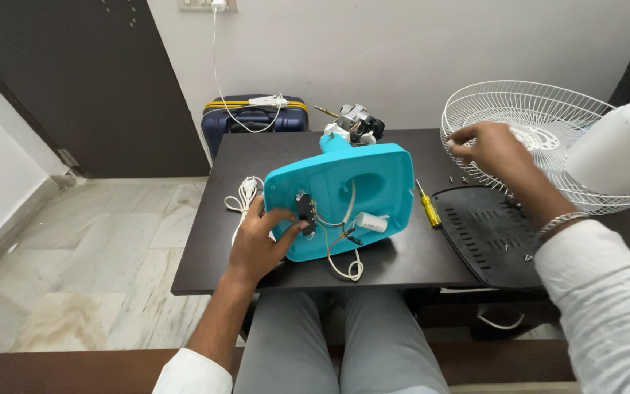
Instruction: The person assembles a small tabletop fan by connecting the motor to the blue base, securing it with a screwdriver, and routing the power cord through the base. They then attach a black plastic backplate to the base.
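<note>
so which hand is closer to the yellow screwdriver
Right, though only narrowly. The right hand is up and to the right of the yellow screwdriver, at the white fan grille. The left hand is across the turquoise fan base.

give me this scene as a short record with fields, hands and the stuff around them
surface: dark table
left hand: thumb and fingers on a black part inside the upturned turquoise fan base
right hand: at the rim of the white wire fan grille
wiring: white capacitor and loose wires in the base
tools: yellow screwdriver
other: black vented cover, fan motor, blue suitcase
</note>
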